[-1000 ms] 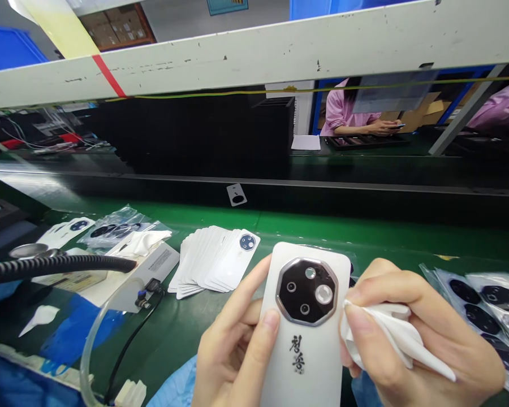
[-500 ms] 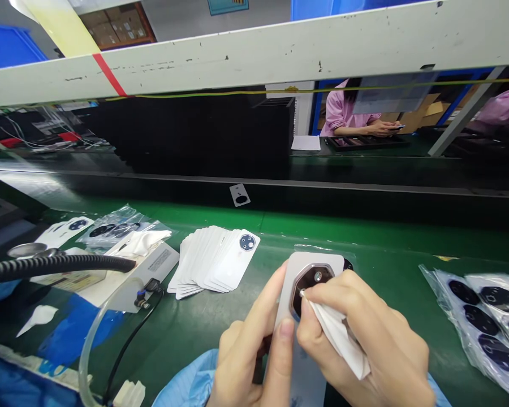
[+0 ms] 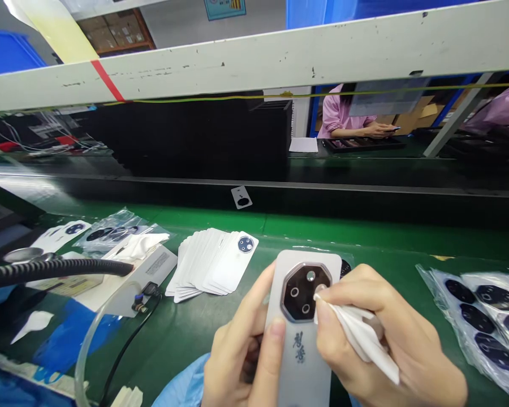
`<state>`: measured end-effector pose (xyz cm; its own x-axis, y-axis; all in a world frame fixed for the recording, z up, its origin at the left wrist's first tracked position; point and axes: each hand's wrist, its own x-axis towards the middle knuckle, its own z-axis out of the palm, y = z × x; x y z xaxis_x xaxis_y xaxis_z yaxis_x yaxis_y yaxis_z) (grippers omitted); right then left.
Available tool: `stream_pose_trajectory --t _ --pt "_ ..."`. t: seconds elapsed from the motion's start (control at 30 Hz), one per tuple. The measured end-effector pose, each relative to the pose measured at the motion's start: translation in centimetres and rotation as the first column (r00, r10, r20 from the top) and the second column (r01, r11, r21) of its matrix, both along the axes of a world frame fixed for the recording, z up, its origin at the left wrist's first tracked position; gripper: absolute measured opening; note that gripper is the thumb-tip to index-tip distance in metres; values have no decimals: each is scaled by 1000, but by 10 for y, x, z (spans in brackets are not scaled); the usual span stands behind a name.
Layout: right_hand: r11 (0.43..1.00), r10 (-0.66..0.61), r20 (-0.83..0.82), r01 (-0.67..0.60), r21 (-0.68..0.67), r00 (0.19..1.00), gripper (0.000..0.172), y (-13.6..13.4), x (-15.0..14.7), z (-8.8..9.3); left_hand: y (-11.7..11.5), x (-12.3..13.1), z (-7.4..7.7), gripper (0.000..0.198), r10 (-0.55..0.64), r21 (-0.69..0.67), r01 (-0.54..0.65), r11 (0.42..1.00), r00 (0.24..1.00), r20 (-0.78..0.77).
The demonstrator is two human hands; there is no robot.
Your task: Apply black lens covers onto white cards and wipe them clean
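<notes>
A silver phone back cover [image 3: 299, 370] stands tilted toward me, with a dark, metal-rimmed camera module [image 3: 300, 299] at its top and dark characters below. My left hand [image 3: 248, 345] is closed round its left edge, thumb on the front face. Pinched in my right hand [image 3: 385, 333] is a folded white wiping cloth [image 3: 362, 333]. Its tip touches the right side of the camera module, near a lens ring. Part of a black piece shows behind the phone's top right corner.
Left of the phone lies a fanned stack of white cards [image 3: 214, 263]. Farther left are a white box [image 3: 152, 265], a black hose [image 3: 55, 271] and a clear tube. Bagged dark camera covers [image 3: 477, 316] lie at right. A co-worker in a pink sleeve [image 3: 335, 116] sits across the bench.
The cloth in my right hand has moved right across the camera module, uncovering its lens rings. The characters on the phone's back now show.
</notes>
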<state>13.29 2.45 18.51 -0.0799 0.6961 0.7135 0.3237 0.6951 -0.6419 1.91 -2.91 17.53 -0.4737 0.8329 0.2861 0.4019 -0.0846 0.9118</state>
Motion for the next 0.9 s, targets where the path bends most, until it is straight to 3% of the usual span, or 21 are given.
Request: stream_pose_trajectory --t 0.13,0.23,0.43,0.63,0.9 --pt "999 38 -63 -39 -8 997 14 -1 4 4 1 1 9 39 29 -67 -15 998 977 212" --pt "1000 22 -116 -20 13 993 19 -2 2 5 3 -2 12 42 -29 -73 53 996 953 301" --pt "999 24 -213 -30 -23 977 16 -4 1 7 7 -9 14 49 -105 -73 144 987 917 384" --pt "986 122 -214 -143 -83 969 11 1 10 6 6 -5 16 48 -47 -128 116 985 890 453" --pt "963 136 -346 -206 -176 928 8 -3 8 2 6 -7 17 52 -69 -146 163 976 863 501"
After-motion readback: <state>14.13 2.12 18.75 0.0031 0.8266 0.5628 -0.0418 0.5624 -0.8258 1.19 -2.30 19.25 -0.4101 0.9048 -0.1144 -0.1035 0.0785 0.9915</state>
